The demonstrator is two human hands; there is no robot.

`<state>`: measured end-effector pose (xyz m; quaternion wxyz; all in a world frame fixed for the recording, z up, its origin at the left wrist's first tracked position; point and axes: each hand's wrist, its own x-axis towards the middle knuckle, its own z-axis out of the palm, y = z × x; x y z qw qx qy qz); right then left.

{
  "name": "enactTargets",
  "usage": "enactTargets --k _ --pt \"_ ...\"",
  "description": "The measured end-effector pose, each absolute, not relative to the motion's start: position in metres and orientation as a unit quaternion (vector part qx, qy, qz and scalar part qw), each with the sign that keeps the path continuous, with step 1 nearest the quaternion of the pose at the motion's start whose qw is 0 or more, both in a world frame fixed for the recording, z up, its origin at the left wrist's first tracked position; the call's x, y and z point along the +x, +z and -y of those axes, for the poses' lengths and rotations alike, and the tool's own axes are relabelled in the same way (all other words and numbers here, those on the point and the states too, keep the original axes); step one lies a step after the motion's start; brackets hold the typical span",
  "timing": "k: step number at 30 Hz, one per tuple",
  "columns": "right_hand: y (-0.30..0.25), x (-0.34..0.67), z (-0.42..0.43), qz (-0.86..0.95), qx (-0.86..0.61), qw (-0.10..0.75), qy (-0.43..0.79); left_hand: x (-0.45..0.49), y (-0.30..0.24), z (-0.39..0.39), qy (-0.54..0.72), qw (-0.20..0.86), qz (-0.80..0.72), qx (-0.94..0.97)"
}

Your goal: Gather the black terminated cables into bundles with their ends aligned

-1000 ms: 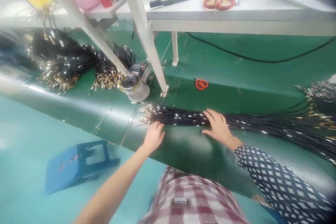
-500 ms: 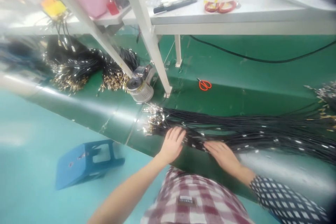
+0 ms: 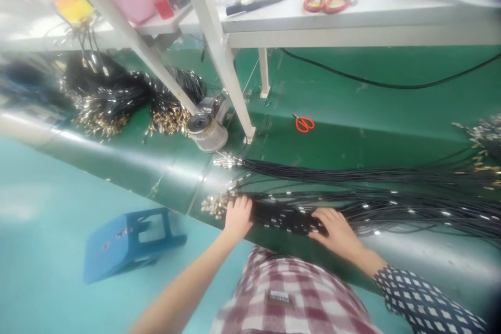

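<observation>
Green worktop (image 3: 344, 135), near edge: black wire bundle (image 3: 285, 216) is laid lengthwise. Left grip (image 3: 237, 217) is curled over its end, closure not discernible; right grip (image 3: 336, 229) is pressed flat upon it, open.

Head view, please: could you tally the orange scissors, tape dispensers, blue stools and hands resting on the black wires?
Orange scissors: 1
Tape dispenser: 1
Blue stool: 1
Hands on the black wires: 2, the left hand and the right hand
Total: 5
</observation>
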<state>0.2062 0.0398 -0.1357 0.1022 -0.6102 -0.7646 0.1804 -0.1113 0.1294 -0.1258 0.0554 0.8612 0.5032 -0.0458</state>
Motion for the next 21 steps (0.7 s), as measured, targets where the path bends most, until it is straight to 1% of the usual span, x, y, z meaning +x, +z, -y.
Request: enactTargets --k 3,6,8,10,14,17,21 --pt "-0.125 0.21 -0.052 0.774 -0.593 0.112 0.189 -0.123 -0.126 -0.11 -0.047 0.059 -0.493 0.867" --pt "-0.117 0.214 -0.079 0.772 -0.599 0.117 0.178 -0.142 -0.125 -0.115 -0.039 0.047 -0.495 0.867" --pt "-0.116 0.211 -0.09 0.785 -0.582 0.104 0.183 -0.156 -0.124 -0.124 -0.034 0.037 -0.505 0.862" --pt "-0.119 0.201 -0.085 0.807 -0.551 0.082 0.196 -0.17 -0.123 -0.128 -0.038 0.044 -0.498 0.865" --pt "-0.133 0.174 -0.042 0.837 -0.504 0.054 0.206 -0.19 -0.124 -0.115 -0.07 0.066 -0.473 0.876" --pt "-0.144 0.168 -0.028 0.835 -0.511 0.071 0.191 -0.196 -0.124 -0.11 -0.093 0.07 -0.475 0.872" --pt "-0.147 0.176 -0.068 0.848 -0.486 0.097 0.189 -0.194 -0.114 -0.143 -0.086 0.052 -0.503 0.858"
